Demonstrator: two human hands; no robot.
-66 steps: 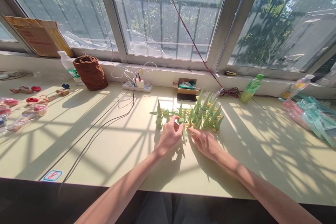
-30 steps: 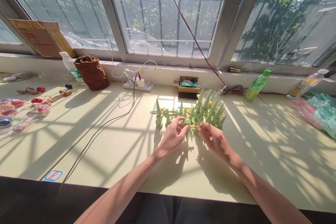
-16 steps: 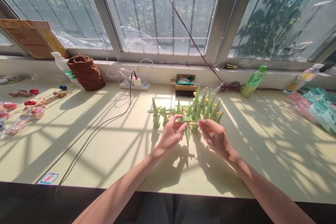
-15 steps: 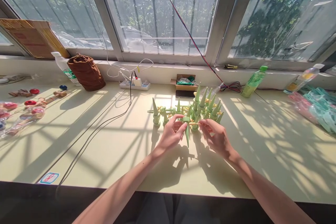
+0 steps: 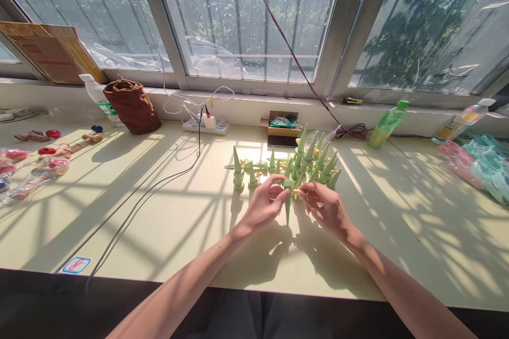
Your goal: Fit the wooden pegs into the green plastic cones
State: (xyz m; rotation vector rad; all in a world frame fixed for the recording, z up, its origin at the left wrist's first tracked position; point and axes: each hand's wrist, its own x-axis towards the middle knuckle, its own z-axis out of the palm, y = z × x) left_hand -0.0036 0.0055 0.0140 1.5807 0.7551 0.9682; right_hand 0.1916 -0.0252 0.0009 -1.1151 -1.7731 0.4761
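My left hand (image 5: 267, 202) is closed on a green cone-shaped piece (image 5: 288, 209), whose sharp tip points down toward the table's front. In my right hand (image 5: 324, 204), thumb and fingers pinch a small pale yellow stick (image 5: 297, 191), its end against or very near the side of the green piece. Just behind both hands stands a cluster of green pointed pieces (image 5: 309, 154) with small yellow parts. A single green cone (image 5: 237, 169) stands upright at the cluster's left. My fingers partly hide the piece and the stick.
Behind the cluster sits a small open cardboard box (image 5: 278, 130). A power strip (image 5: 220, 129) feeds a dark cable (image 5: 175, 172) across the table. Left are a brown pouch (image 5: 131, 108) and wooden toys (image 5: 66, 151); right are a green bottle (image 5: 387, 126) and plastic-wrapped bundles (image 5: 491, 161).
The yellow stick has come closer to the green piece, and less of it shows between my hands. My left hand has shifted slightly right with the piece.
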